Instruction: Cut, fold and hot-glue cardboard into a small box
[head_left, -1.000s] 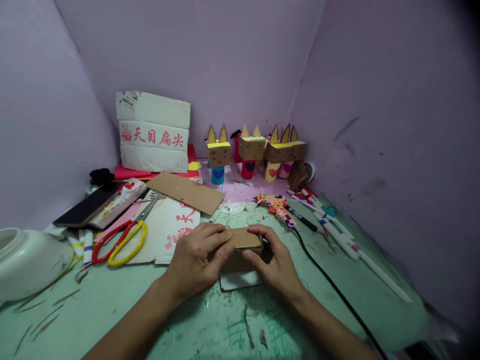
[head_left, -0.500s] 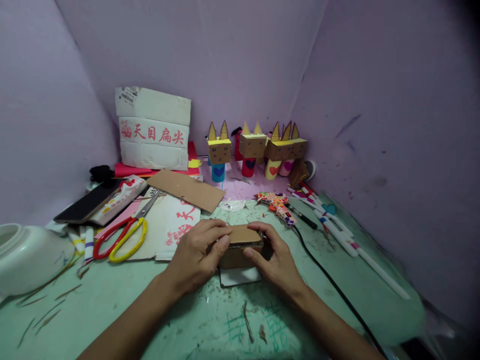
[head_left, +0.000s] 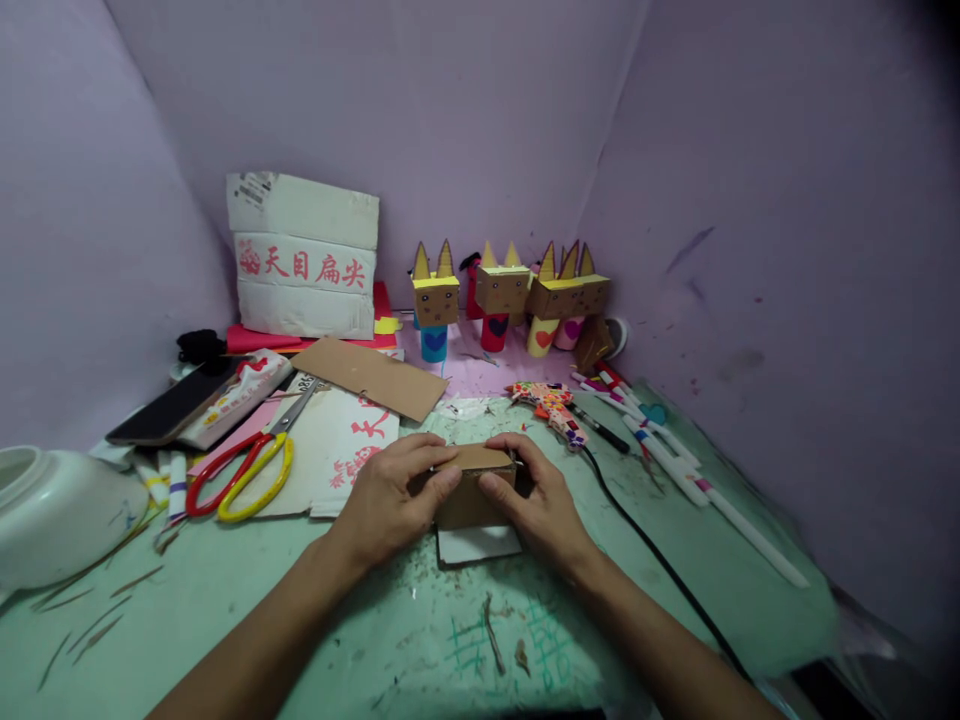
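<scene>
A small brown cardboard box (head_left: 472, 503) stands between my hands at the middle of the table. My left hand (head_left: 401, 492) grips its left side, with the thumb on the front and the fingers along the top. On the right side my right hand (head_left: 536, 500) holds it the same way, thumb pressed to the front face. The top panel lies nearly level on the box walls. Under the box, a white piece of card (head_left: 478, 546) shows at the front. The back of the box is hidden.
Red-and-yellow scissors (head_left: 251, 475) lie on white cardboard at the left, beside a brown cardboard strip (head_left: 375, 378). Behind the box rests a patterned glue gun (head_left: 551, 405), its black cord running right. Several cat-eared cardboard figures (head_left: 436, 305) stand at the back. A white jar (head_left: 67, 515) is far left.
The top panel now sits closer against the box's front wall; the dark gap below its edge has narrowed. Both hands keep their hold, and the view has shifted slightly.
</scene>
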